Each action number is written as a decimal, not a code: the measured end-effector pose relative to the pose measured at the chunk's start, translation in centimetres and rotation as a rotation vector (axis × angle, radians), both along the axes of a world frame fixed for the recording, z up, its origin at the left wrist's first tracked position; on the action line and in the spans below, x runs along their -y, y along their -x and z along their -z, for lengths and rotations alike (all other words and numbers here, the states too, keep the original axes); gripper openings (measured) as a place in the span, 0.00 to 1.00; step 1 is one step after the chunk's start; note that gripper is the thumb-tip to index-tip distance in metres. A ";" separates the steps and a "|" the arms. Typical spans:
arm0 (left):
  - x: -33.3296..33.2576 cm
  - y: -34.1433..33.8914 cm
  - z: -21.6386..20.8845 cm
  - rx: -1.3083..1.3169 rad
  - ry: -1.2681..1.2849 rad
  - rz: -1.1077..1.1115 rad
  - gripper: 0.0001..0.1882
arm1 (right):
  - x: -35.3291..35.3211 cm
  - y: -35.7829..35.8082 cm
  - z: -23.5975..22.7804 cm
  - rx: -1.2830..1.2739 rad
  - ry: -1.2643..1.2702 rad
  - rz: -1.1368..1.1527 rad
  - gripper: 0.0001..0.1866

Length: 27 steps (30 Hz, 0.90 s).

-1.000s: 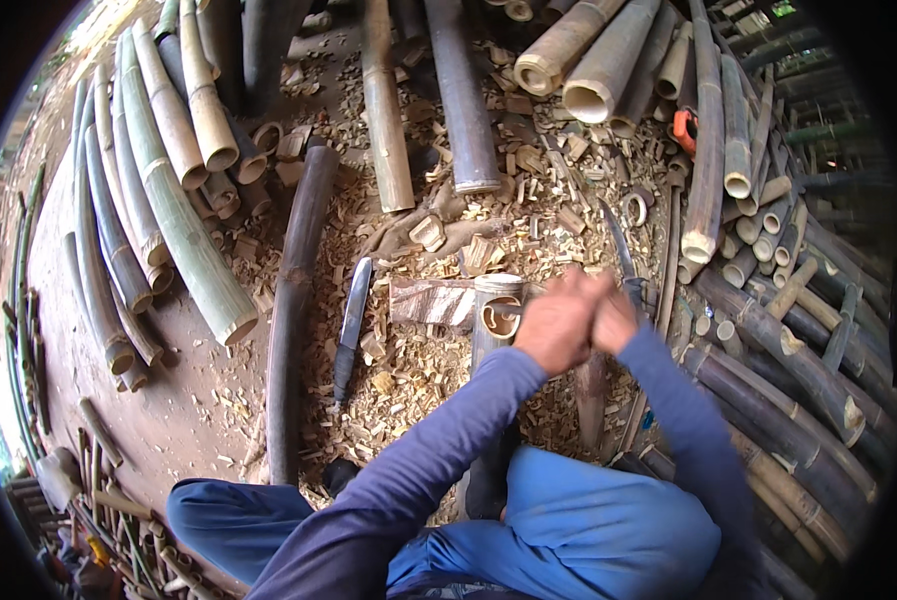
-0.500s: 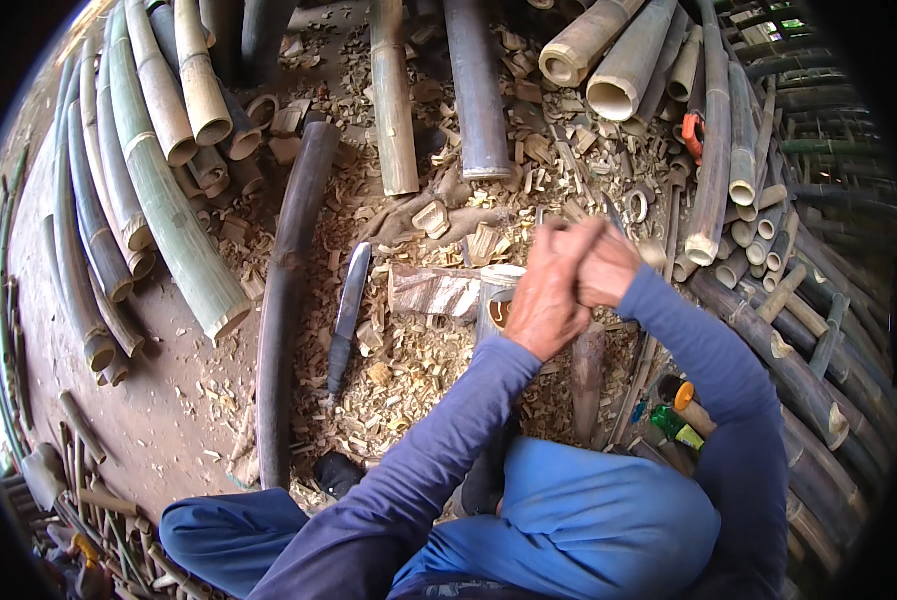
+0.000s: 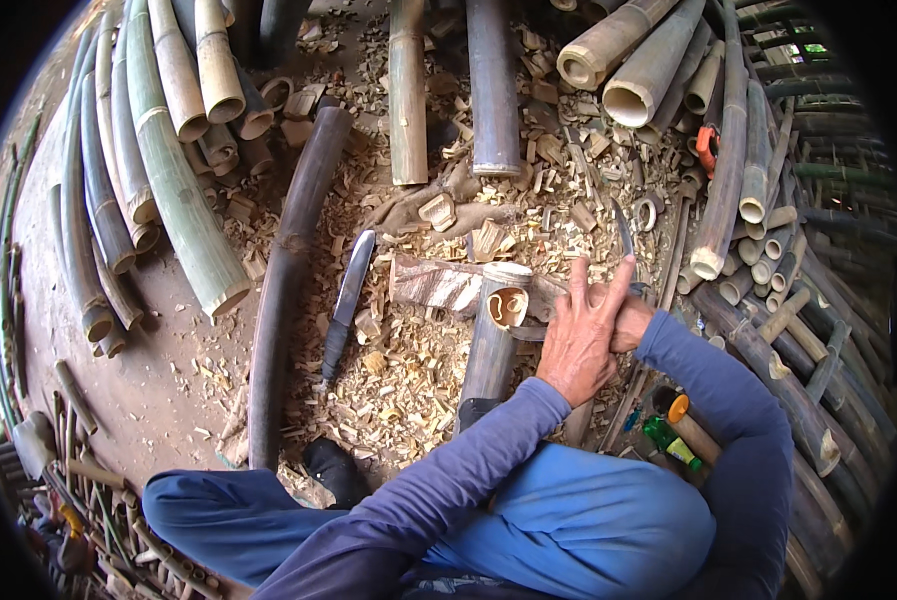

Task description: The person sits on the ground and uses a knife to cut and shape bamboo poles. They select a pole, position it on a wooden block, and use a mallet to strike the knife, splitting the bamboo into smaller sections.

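My left hand (image 3: pixel 578 340) lies over my right hand (image 3: pixel 631 325), its fingers stretched out and spread. The right hand's fingers are mostly hidden beneath it, so its grip cannot be made out. Just left of the hands, a bamboo section (image 3: pixel 485 365) stands tilted toward me, with a pale rim and an opening (image 3: pixel 508 306) cut in its side. A thin dark piece (image 3: pixel 528 333) reaches from beside that opening to my left hand; whether a hand holds it is unclear. Beyond my fingertips is a slim curved blade (image 3: pixel 622 228).
A dark-handled knife (image 3: pixel 349 298) lies on wood chips left of a split log (image 3: pixel 433 284). A long dark bamboo pole (image 3: pixel 286 270) lies further left. Bamboo poles are piled at both sides. A green bottle (image 3: pixel 671 441) lies by my right knee.
My hands have come down and nearer, uncovering the cut opening of the bamboo section. The left hand's fingers have spread from a clasp. The view has shifted slightly.
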<state>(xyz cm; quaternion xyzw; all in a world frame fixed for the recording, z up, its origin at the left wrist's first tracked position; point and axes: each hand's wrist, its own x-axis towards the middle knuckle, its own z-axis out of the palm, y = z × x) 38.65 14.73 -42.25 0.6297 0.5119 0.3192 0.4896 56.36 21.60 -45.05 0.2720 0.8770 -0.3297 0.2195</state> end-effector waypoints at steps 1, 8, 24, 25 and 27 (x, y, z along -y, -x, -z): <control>-0.2 0.5 -0.1 -0.011 0.032 0.069 0.65 | 0.7 -0.3 0.7 0.017 0.051 0.050 0.34; -2.3 4.0 0.9 -0.138 0.200 0.849 0.61 | 11.9 4.2 1.0 -0.284 0.757 1.097 0.40; -1.4 5.2 0.7 -0.072 0.195 0.605 0.51 | 7.8 4.6 0.2 -0.177 0.424 0.670 0.35; -1.9 5.7 0.9 -0.131 0.181 0.735 0.46 | 9.0 5.9 0.2 -0.230 0.491 0.793 0.34; -3.9 6.7 0.6 -0.220 0.229 1.067 0.44 | 9.7 8.2 0.1 -0.285 0.501 0.847 0.33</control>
